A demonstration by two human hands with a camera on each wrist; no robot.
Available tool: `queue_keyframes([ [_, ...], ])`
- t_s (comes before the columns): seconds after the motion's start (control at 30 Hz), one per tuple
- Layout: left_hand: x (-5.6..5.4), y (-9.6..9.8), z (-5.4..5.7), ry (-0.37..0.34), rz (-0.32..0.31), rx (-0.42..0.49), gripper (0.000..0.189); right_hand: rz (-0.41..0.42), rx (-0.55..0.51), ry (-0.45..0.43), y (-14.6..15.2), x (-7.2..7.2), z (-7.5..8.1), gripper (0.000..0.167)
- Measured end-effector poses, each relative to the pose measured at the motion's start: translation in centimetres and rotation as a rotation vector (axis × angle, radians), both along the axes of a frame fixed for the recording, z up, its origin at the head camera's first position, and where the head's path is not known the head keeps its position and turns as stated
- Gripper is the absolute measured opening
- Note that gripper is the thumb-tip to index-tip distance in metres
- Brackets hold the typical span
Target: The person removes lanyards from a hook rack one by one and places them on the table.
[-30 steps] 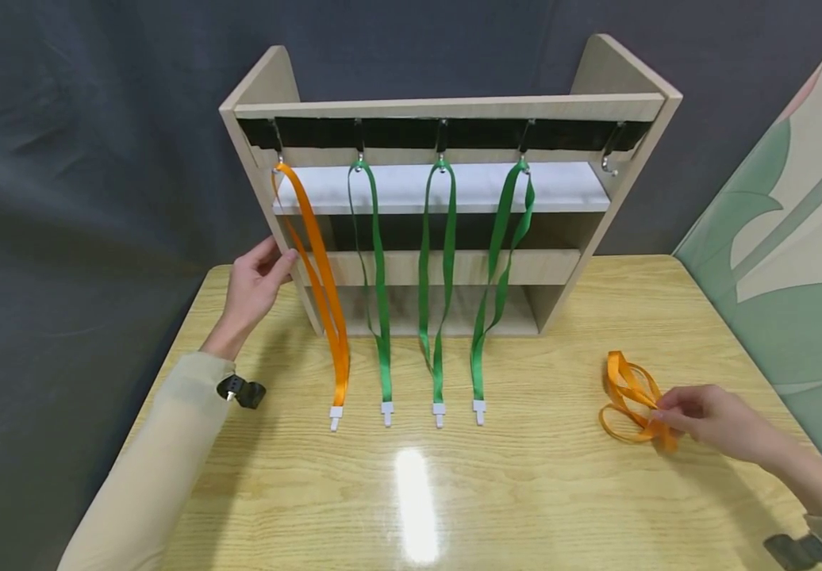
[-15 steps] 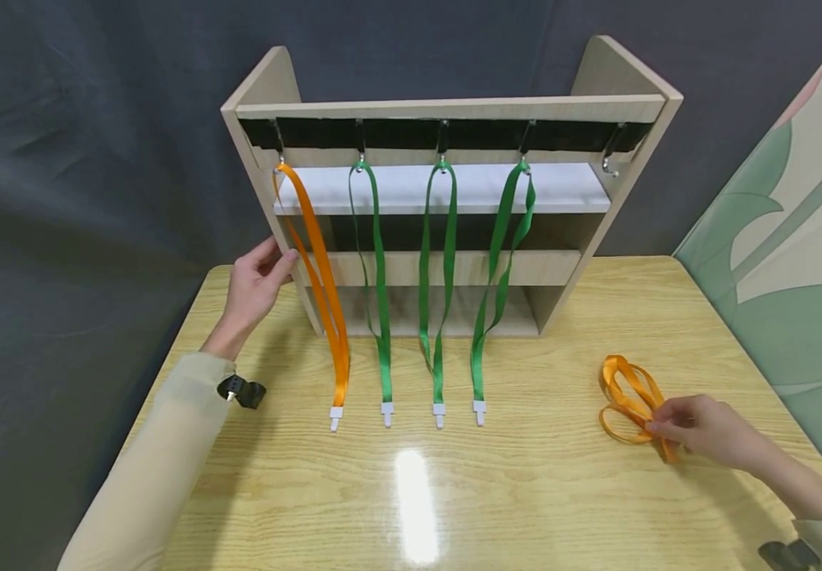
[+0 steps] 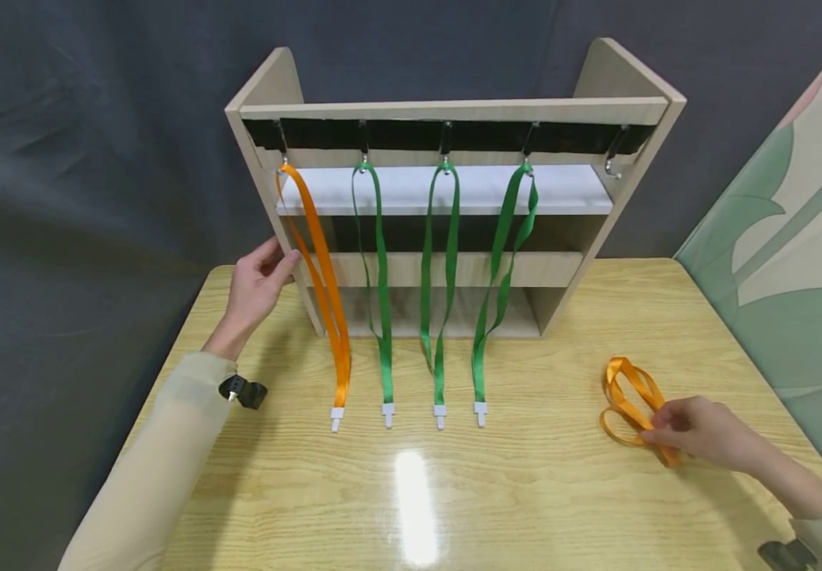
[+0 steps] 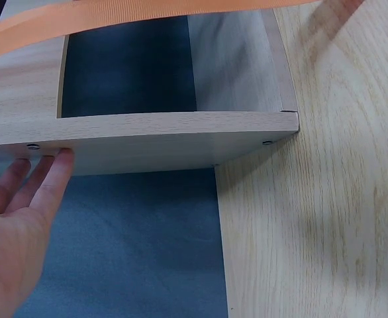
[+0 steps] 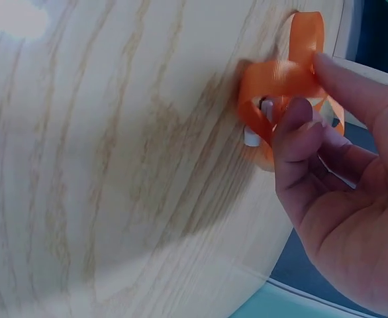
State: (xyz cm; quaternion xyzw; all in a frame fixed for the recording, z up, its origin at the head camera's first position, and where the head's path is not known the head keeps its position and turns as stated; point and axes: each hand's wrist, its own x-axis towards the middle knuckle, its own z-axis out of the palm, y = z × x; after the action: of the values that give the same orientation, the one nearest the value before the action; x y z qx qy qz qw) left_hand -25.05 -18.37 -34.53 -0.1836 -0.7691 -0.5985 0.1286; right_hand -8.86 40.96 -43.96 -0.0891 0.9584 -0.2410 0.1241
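Note:
My right hand (image 3: 700, 432) pinches a loosely coiled orange lanyard (image 3: 668, 457) at the table's right side. In the right wrist view, thumb and fingers hold its ribbon (image 5: 280, 78), and a white clip (image 5: 251, 137) shows under the loops. At the wooden rack's left side panel (image 4: 181, 126), my left hand (image 3: 254, 289) touches the wood with nearly straight fingers. Another orange lanyard (image 3: 343, 349) hangs from the leftmost hook. The following hooks carry green lanyards (image 3: 384, 317), each with a white clip at its lower end. No lanyard hangs on the rightmost hook (image 3: 612, 166).
The wooden rack (image 3: 454, 109) stands at the back of the wood-grain table (image 3: 525, 492). Dark cloth (image 3: 97, 159) hangs behind and to the left. A green and cream patterned surface (image 3: 804, 262) borders the table's right edge.
My right hand has shifted slightly down and left along the orange lanyard, spreading its loops a little. The left hand stays at the rack's side panel.

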Motion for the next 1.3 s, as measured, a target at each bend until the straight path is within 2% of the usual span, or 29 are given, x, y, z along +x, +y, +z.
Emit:
queue_keyframes([
  [0.23,0.1,0.1,0.1,0.001,0.009,-0.006,0.043,0.049,-0.017,0.014,-0.1,0.0,0.5,0.023],
  [0.43,0.1,0.1,0.1,0.003,0.018,-0.032,0.043,0.033,-0.016,0.004,0.0,-0.1,1.1,0.024],
  [0.73,0.2,0.1,0.2,0.002,0.028,-0.041,0.043,0.124,-0.134,0.110,-0.3,-1.2,2.9,0.008],
  [0.93,0.3,0.1,0.2,0.000,0.031,-0.041,0.043,0.120,-0.194,0.217,-1.6,-2.0,5.7,0.016],
  [1.1,0.3,0.1,0.2,-0.005,0.037,-0.047,0.043,0.096,-0.229,0.253,-3.0,-2.7,8.5,0.022],
  [1.3,0.3,0.1,0.2,-0.002,0.030,-0.044,0.044,0.086,-0.306,0.297,-4.3,-3.2,10.8,0.025],
])
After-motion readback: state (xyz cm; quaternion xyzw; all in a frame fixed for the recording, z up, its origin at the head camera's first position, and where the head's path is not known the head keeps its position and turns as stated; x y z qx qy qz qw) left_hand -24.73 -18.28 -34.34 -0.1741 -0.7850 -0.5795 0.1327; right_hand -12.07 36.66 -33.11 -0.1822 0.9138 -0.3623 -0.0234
